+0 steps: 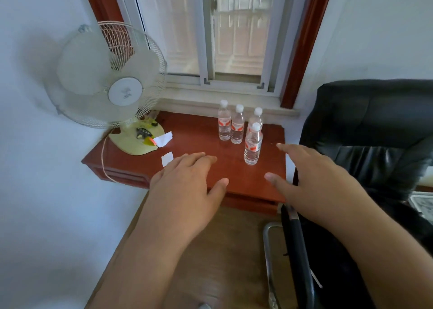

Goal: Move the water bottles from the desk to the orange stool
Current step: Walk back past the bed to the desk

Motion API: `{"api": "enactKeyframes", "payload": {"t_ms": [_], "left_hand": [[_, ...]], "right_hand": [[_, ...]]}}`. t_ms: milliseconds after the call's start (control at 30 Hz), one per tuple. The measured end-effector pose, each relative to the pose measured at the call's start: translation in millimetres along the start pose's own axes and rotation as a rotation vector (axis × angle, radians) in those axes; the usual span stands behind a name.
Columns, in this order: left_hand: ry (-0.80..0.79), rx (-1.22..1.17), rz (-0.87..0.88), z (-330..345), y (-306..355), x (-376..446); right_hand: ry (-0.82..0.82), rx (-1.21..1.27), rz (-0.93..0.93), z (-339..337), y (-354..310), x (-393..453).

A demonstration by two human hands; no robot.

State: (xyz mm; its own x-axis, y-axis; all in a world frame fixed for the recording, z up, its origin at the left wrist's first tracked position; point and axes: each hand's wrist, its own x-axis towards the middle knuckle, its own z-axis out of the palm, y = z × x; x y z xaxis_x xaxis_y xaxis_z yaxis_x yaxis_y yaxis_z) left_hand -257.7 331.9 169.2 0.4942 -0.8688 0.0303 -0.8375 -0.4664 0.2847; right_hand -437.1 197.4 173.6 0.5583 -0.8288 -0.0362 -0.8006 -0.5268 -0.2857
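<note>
Several clear water bottles with white caps and red-and-white labels stand upright on the reddish-brown desk [194,139]. The nearest bottle [252,144] stands in front of the others; behind it are a bottle [224,121], a bottle [237,125] and a partly hidden bottle [257,115]. My left hand [187,179] hovers over the desk's front edge, fingers straight, holding nothing. My right hand [307,175] reaches out just right of the nearest bottle, fingers spread and empty. No orange stool is in view.
A pale table fan [110,79] stands on the desk's left end, with small items and paper scraps [166,159] by its base. A black leather chair [370,132] sits close on the right. A window is behind the desk. Wooden floor lies below.
</note>
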Motion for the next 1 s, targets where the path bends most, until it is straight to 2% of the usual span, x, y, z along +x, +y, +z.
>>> {"api": "enactKeyframes", "payload": {"t_ms": [400,733,1000], "left_hand": [[-0.057,-0.010,0.133,13,-40,122],[-0.072,0.021,0.114,41,-42,228],[-0.116,0.001,0.067,88,-40,289]], "right_hand": [[0.019,0.015,0.155,32,-13,89],[-0.052,0.126,0.141,54,13,212],[-0.090,0.175,0.095,80,44,290]]}}
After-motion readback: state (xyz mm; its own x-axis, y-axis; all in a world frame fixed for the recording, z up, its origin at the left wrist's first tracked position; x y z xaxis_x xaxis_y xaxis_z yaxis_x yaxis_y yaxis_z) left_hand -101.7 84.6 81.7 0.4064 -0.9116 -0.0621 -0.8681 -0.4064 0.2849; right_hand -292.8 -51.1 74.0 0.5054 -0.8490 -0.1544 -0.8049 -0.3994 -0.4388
